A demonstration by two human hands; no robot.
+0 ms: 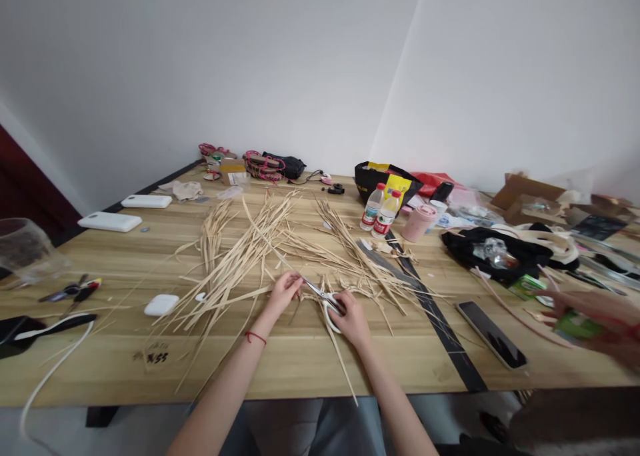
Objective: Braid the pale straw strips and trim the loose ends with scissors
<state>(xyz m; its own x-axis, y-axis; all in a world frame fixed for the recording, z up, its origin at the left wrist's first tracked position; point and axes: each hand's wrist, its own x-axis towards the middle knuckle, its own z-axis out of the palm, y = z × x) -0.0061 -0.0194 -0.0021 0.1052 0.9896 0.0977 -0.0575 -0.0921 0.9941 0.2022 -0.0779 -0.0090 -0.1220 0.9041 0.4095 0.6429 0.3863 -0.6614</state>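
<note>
My right hand (351, 317) is closed around the white handles of a pair of scissors (315, 288), whose metal blades point up and left toward my other hand. My left hand (284, 292), fingers pinched, grips a long pale straw strip (265, 237) near the blade tips. That strip runs up and to the left from my fingertips. Whether the blades touch it I cannot tell. Around both hands lies a loose heap of straw strips (245, 256), some knotted or woven together near the scissors. One loose strip end (345, 369) hangs toward the table's front edge.
Two water bottles (384, 215), a pink cup (419, 223) and a black bag (383, 183) stand behind on the right. A phone (493, 335) lies right of me, near another person's blurred hand (595, 319). White earbud case (161, 305) and pliers (86, 292) lie left.
</note>
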